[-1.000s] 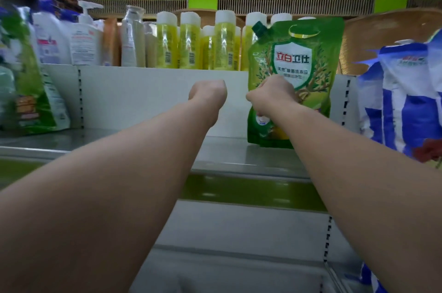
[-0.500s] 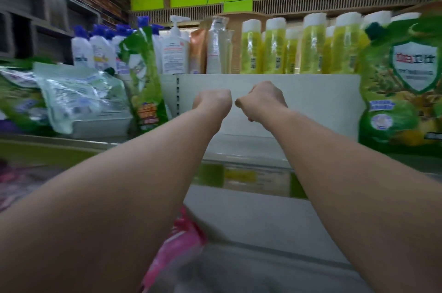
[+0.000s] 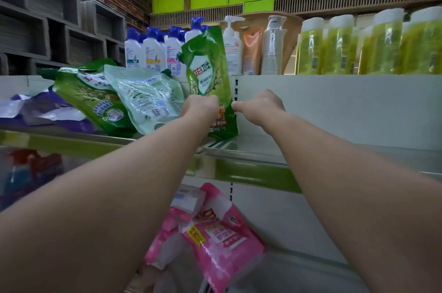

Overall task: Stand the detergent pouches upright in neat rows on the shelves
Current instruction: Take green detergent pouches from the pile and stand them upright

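Our left hand (image 3: 200, 106) has its fingers clamped on the lower left edge of a green pouch (image 3: 210, 77), which stands nearly upright on the metal shelf (image 3: 251, 149). Our right hand (image 3: 260, 107) pinches its right edge, fingers together on it. Left of it, two more pouches (image 3: 143, 99) lie slumped on the shelf.

Both hands on upright green pouch (image 3: 210, 82), mid shelf (image 3: 251, 151). Left hand (image 3: 199, 107) gripping pouch's lower left edge; right hand (image 3: 259, 107) curled, fingertips touching its right edge. Left of that pouch: pale green pouch (image 3: 143, 99) and another green pouch (image 3: 93, 101), both slumped over. Below that pouch, lower level: pink pouch (image 3: 220, 242) lying tilted.
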`<state>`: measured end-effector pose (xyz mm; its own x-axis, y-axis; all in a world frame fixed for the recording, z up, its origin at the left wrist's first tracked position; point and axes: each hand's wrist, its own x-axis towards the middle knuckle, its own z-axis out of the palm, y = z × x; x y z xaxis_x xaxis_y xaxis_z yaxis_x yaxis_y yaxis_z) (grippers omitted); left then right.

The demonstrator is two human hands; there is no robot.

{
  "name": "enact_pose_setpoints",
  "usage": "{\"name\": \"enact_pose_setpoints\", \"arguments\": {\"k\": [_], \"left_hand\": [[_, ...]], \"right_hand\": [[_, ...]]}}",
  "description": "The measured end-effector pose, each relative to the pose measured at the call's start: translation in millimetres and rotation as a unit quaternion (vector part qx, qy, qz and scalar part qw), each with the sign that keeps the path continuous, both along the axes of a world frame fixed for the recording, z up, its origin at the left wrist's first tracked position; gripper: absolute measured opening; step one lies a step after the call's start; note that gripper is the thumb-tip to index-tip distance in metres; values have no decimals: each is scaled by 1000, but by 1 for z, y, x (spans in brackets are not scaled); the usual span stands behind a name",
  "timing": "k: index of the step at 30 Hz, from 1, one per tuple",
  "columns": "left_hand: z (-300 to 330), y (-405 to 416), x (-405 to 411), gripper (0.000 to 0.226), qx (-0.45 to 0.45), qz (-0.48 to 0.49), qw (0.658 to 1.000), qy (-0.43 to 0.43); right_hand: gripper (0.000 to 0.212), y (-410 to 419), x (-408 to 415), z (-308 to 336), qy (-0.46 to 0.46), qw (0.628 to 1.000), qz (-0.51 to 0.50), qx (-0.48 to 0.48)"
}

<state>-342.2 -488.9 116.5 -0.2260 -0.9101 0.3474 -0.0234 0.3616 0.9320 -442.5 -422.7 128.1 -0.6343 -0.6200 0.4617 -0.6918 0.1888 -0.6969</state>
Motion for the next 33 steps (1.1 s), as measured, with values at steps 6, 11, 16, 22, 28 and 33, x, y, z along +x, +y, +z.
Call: {"name": "enact_pose_setpoints", "arguments": {"k": [6, 11, 16, 22, 28, 33], "left_hand": [[9, -16, 11, 19, 35, 32, 999, -11], [8, -31, 8, 34, 37, 33, 999, -3], [9, -38, -3, 27, 35, 43, 998, 18], [5, -47, -9, 17, 35, 47, 998, 23], [1, -48, -13, 27, 35, 49, 998, 28], [0, -45, -15, 35, 44, 47, 998, 21]], "right_hand": [[74, -38, 8, 9, -21, 1000, 12, -9], [89, -63, 12, 6, -53, 998, 33, 4], [91, -82, 9, 11, -93, 994, 55, 12], [60, -100, 1, 11, -139, 986, 87, -1], [42, -97, -6, 5, -80, 996, 28, -35], [31, -81, -11, 6, -85, 995, 18, -53]]}}
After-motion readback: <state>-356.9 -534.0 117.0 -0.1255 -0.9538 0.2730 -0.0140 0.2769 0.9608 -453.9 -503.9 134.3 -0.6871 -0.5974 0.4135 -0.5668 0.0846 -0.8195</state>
